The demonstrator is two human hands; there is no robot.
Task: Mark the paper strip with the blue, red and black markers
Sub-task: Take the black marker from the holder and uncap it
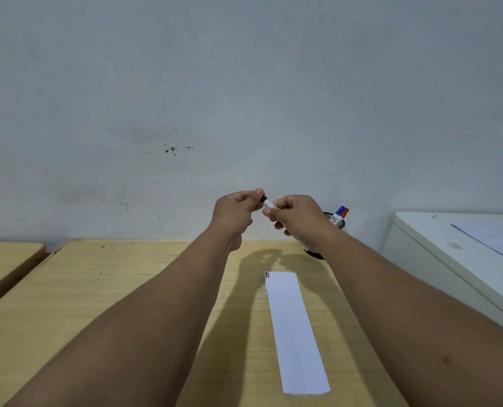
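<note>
Below, wooden table (127,289), grey wall (244,83)

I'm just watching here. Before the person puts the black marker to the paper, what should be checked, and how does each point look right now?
1. Black marker in hand: ok, held between the left hand and right hand, above the table.
2. Cap off: cannot tell; the left fingers cover the black end.
3. Paper strip flat and within reach: ok, it lies on the table below the hands.
4. Blue and red marks made: ok, both show at the strip's far left corner.
5. Blue marker and red marker put away: ok, they stand in the holder behind the right hand.
</note>
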